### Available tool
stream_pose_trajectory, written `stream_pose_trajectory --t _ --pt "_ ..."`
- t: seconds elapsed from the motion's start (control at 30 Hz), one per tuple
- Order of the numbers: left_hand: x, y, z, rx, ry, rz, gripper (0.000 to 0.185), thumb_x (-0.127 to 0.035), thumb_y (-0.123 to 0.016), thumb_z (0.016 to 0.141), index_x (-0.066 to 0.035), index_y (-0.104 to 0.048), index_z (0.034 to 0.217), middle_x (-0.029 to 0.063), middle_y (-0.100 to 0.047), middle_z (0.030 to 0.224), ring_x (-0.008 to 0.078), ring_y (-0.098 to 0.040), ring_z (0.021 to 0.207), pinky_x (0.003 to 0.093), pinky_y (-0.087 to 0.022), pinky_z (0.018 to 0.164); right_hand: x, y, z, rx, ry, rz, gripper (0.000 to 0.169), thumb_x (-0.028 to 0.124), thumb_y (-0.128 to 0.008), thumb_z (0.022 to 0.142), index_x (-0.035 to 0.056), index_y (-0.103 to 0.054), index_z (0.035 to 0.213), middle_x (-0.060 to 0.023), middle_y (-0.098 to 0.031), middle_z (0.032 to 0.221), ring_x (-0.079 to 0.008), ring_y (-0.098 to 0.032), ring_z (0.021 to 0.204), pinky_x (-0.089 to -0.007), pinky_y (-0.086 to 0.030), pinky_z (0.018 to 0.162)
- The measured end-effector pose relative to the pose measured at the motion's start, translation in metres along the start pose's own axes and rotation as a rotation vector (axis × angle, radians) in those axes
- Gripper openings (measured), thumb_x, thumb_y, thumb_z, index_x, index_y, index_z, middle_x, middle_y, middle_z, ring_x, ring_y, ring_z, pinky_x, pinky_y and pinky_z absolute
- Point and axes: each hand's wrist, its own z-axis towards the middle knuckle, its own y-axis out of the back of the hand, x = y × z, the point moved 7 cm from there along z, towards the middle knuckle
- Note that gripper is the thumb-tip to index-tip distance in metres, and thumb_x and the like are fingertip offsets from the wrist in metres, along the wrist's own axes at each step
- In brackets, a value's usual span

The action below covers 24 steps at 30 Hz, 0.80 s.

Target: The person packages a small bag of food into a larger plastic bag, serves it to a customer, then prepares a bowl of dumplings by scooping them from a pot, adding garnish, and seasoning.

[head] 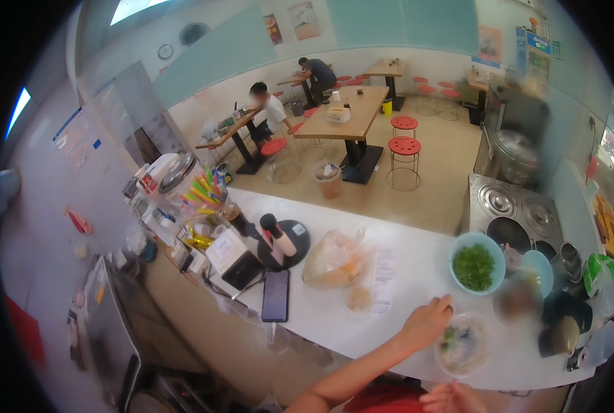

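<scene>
My left hand (427, 321) reaches over the white counter (333, 315), its bent fingers above the left rim of a round, clear plastic bowl (463, 348). Pale food with some green bits and a dark patch sits in that bowl. Whether anything is between the left fingertips, I cannot tell. My right hand (454, 398) is at the counter's front edge, just below the bowl, fingers loosely spread and nothing seen in them. Beyond the left hand stands a light-blue bowl (454, 283) of chopped greens (473, 266).
A blurred brown container (518, 302) and a smaller blue bowl (542, 268) stand right. A plastic bag (335, 258), a paper slip (383, 279) and a smartphone (276, 297) lie left. Past the counter are a steel stove (516, 206), wooden tables (361, 111) and two seated people.
</scene>
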Motion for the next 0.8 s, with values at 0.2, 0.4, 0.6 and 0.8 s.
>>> stream_pose_trajectory --t 0.2,0.4,0.6,0.8 --pt "0.006 -0.002 -0.001 0.013 -0.016 -0.005 0.019 -0.002 -0.060 0.074 0.001 -0.058 0.092 0.0144 -0.053 0.120 0.0269 -0.060 0.098 0.0350 -0.056 0.064 0.167 -0.030 0.001 -0.691 1.108 -1.569 0.018 0.005 -0.065 0.085 -0.0030 -0.069 0.100 -0.0152 -0.068 0.103 -0.0340 -0.065 0.094 -0.0420 -0.050 0.088" --pt "0.002 0.006 0.003 -0.019 -0.040 0.001 0.017 -0.005 -0.063 0.073 -0.001 -0.060 0.090 0.0120 -0.055 0.120 0.0265 -0.061 0.097 0.0357 -0.056 0.064 0.191 0.052 0.051 -0.506 0.584 -1.453 0.016 0.012 -0.067 0.087 -0.0022 -0.071 0.094 -0.0096 -0.063 0.092 -0.0200 -0.062 0.080 -0.0318 -0.049 0.073" --pt "0.014 0.055 -0.038 -0.088 -0.011 0.070 0.017 -0.017 -0.073 0.074 -0.006 -0.061 0.074 0.0078 -0.061 0.113 0.0242 -0.061 0.096 0.0345 -0.055 0.063 0.158 0.113 0.023 -0.767 0.657 -0.844 0.018 0.017 -0.065 0.092 -0.0003 -0.068 0.088 0.0008 -0.057 0.083 -0.0087 -0.055 0.075 -0.0248 -0.045 0.065" --pt "-0.065 -0.019 -0.132 0.249 0.412 -0.669 0.024 -0.022 -0.072 0.080 -0.004 -0.057 0.073 0.0093 -0.062 0.103 0.0258 -0.063 0.072 0.0385 -0.053 0.057 0.123 0.143 0.006 -0.994 0.796 -0.509 0.019 0.022 -0.060 0.096 0.0039 -0.065 0.093 0.0040 -0.054 0.088 -0.0082 -0.053 0.080 -0.0249 -0.045 0.068"
